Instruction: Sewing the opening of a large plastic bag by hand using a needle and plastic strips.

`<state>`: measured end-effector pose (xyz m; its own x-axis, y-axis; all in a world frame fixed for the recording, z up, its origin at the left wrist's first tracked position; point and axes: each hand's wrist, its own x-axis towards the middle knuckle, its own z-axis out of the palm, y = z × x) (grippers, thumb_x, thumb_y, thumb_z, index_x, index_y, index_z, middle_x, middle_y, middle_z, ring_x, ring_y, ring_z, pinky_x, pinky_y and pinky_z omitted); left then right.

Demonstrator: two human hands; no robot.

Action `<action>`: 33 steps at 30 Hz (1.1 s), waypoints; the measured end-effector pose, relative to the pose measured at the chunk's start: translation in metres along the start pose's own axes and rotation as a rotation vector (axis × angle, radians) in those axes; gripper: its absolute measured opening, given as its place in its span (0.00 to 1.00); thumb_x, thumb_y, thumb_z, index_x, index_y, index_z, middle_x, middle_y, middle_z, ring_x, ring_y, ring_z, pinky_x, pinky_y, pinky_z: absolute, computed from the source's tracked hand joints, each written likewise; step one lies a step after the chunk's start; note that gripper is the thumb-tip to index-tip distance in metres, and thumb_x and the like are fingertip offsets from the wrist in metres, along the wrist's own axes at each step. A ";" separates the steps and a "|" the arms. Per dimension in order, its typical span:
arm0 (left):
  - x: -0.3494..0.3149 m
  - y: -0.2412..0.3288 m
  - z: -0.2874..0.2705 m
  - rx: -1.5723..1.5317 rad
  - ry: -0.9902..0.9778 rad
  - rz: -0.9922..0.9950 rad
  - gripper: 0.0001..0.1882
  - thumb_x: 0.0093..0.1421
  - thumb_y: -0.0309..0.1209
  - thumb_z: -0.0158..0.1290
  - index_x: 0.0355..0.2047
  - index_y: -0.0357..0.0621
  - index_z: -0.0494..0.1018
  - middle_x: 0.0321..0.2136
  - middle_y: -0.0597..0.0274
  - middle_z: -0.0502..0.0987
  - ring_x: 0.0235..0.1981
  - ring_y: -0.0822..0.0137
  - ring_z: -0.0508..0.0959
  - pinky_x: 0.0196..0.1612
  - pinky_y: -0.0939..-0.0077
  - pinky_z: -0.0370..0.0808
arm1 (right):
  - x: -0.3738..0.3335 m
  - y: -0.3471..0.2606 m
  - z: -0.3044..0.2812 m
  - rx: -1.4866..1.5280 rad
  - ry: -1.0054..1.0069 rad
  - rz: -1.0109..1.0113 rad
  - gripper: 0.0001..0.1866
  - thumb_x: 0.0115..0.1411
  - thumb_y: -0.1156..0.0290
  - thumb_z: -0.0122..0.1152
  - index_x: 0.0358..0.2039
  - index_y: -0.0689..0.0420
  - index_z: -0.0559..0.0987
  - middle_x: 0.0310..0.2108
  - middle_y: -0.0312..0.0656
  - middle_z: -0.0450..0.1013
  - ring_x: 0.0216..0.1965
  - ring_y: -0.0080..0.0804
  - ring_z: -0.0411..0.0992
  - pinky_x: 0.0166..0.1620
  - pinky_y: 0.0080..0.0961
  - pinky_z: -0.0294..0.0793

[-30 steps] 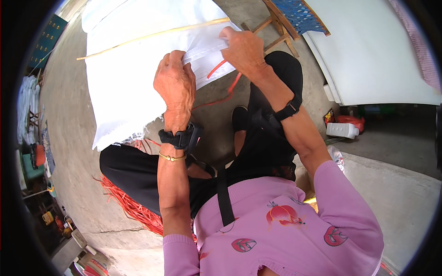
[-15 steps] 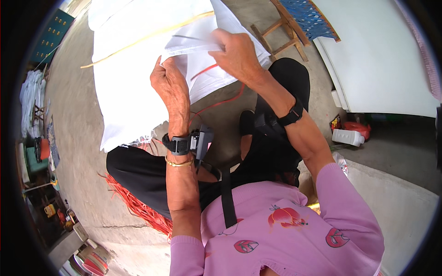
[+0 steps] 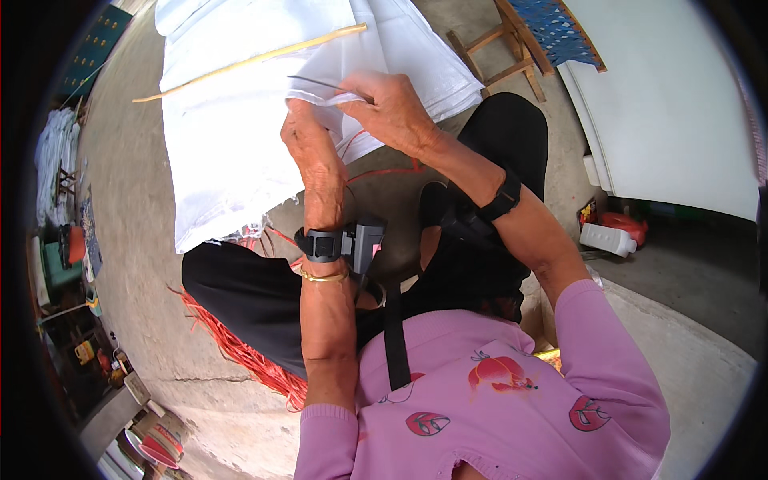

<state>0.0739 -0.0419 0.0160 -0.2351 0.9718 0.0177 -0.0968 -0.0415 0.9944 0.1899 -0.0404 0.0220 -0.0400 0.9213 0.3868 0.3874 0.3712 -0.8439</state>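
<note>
Across the upper part of the view spreads a white cloth [image 3: 232, 160], smooth in the middle and frayed along its near edge. My left hand [image 3: 312, 144] is closed on a fold of it, with the fingertips partly hidden under the fabric. Just to the right, my right hand [image 3: 390, 110] is pinched round a long, thin, dark needle [image 3: 316, 81] that points left over the fold. The right fingers are slightly blurred. A narrow red strip [image 3: 384, 171] runs below the hands and partly behind my left wrist.
A thin yellow stick [image 3: 252, 62] lies slantwise across the cloth. Red strips [image 3: 240, 340] are bunched by my left leg. At the right are a wooden stool [image 3: 512, 48] with blue webbing, a white panel [image 3: 664, 104] and a white jug [image 3: 606, 238].
Both hands have shifted right, and the right one has come down a little. The cloth fold, raised and stretched between them before, now lies lower and closer to the fingers.
</note>
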 end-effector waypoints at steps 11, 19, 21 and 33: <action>-0.003 0.000 -0.002 -0.190 0.048 -0.111 0.25 0.62 0.49 0.37 0.38 0.37 0.70 0.28 0.65 0.70 0.25 0.75 0.67 0.24 0.81 0.62 | -0.004 0.001 0.003 -0.075 -0.032 -0.028 0.11 0.50 0.68 0.60 0.31 0.62 0.76 0.18 0.45 0.72 0.19 0.33 0.70 0.25 0.28 0.68; -0.008 0.004 -0.004 -0.162 0.016 -0.163 0.25 0.62 0.49 0.39 0.39 0.36 0.69 0.32 0.62 0.71 0.32 0.72 0.69 0.32 0.78 0.66 | -0.006 0.001 -0.001 -0.115 -0.075 -0.021 0.10 0.50 0.71 0.58 0.33 0.61 0.76 0.16 0.45 0.70 0.17 0.31 0.67 0.23 0.26 0.66; -0.008 0.003 -0.004 -0.178 0.008 -0.164 0.24 0.62 0.47 0.39 0.40 0.35 0.68 0.34 0.61 0.71 0.34 0.71 0.70 0.34 0.77 0.67 | -0.006 0.001 -0.002 -0.162 -0.090 -0.025 0.11 0.50 0.68 0.58 0.31 0.61 0.76 0.18 0.46 0.74 0.20 0.38 0.73 0.28 0.33 0.72; -0.008 -0.009 -0.004 -0.197 0.028 -0.170 0.15 0.56 0.37 0.44 0.31 0.36 0.71 0.18 0.71 0.66 0.17 0.81 0.63 0.18 0.85 0.57 | -0.007 0.005 -0.001 -0.227 -0.113 -0.049 0.12 0.50 0.68 0.57 0.34 0.62 0.77 0.21 0.48 0.75 0.23 0.41 0.74 0.30 0.35 0.73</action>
<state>0.0723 -0.0501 0.0062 -0.2261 0.9619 -0.1539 -0.3235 0.0748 0.9433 0.1928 -0.0451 0.0152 -0.1619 0.9148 0.3699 0.5790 0.3916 -0.7151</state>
